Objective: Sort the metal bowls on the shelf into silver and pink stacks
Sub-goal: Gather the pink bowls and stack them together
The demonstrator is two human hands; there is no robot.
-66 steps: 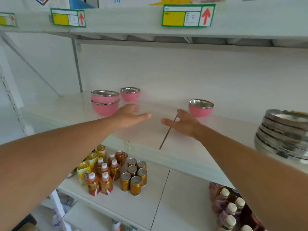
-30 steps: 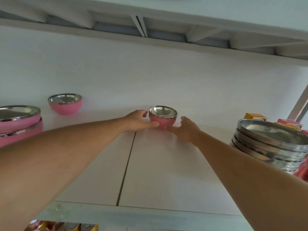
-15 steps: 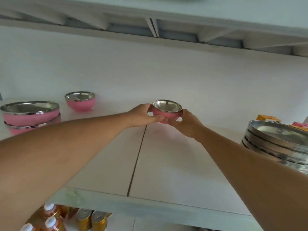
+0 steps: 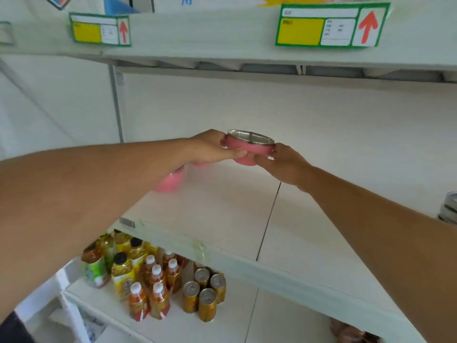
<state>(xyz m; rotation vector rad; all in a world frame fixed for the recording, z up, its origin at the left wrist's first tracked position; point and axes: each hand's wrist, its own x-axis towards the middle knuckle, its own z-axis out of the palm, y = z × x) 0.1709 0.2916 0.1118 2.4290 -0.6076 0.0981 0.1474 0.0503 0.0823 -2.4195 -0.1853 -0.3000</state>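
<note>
Aloft above the white shelf (image 4: pixel 222 219), gripped from both sides: small pink bowl (image 4: pixel 248 151).
Left to right: left hand (image 4: pixel 212 148) clamped on its matte pink wall, shiny steel rim and lining, right hand (image 4: pixel 284 164) pinching the far side; yellow tags (image 4: pixel 331 26) overhead, red arrows, print unreadable.

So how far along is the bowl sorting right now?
Silver bowls already sit stacked at the right edge. In hand: a small pink bowl, lifted between left hand and right hand. Left: setting it with the pink bowls behind the left arm.
</note>
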